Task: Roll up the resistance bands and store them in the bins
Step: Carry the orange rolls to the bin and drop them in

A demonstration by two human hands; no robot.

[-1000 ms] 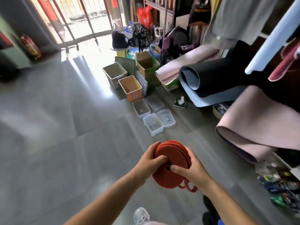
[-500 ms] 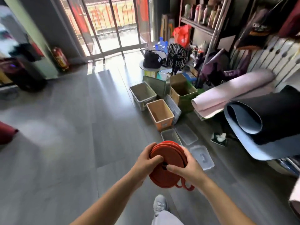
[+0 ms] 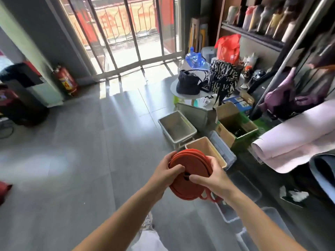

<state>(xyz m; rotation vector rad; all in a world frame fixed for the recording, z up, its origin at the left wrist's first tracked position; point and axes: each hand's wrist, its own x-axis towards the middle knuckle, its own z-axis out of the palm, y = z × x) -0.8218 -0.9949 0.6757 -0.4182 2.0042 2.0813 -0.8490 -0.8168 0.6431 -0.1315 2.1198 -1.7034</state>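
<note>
A red-orange resistance band (image 3: 183, 186), wound into a flat round coil, is held upright in front of me at waist height. My left hand (image 3: 164, 175) grips its left edge, thumb across the face. My right hand (image 3: 211, 178) grips the right edge, thumb near the coil's centre; a short loop of band hangs below it. Just beyond the coil stand an orange bin (image 3: 213, 151) and a grey bin (image 3: 176, 126), both open on the floor. Clear plastic bins (image 3: 244, 187) lie lower right, partly hidden by my right arm.
A cardboard box (image 3: 235, 127), a grey lid (image 3: 193, 114) and rolled mats (image 3: 290, 142) crowd the right side. A low round table (image 3: 175, 87) carries bags. A red fire extinguisher (image 3: 67, 81) stands by the barred door. Grey floor (image 3: 81, 142) stretches left.
The view has swung up and left as I walk forward, so the bins now lie closer, right behind the coil. Both hands keep the same hold on the band.
</note>
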